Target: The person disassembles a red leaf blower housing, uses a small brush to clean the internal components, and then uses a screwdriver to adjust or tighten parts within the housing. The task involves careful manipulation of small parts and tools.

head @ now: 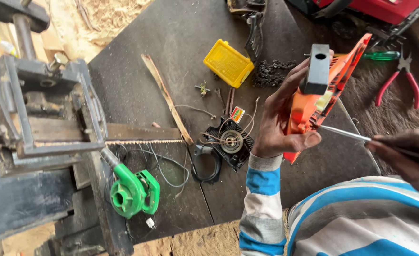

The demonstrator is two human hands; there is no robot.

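Your left hand [285, 121] clamped the orange chainsaw housing [323, 92] above the recoil starter [231, 142]; right hand [408, 154] pinched a screwdriver [344, 133] against it. The tip could slip into your thumb.

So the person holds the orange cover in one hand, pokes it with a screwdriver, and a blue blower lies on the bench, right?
Not quite: the head view shows the blower is green, not blue. The left hand holds the orange cover; the right hand works the screwdriver.
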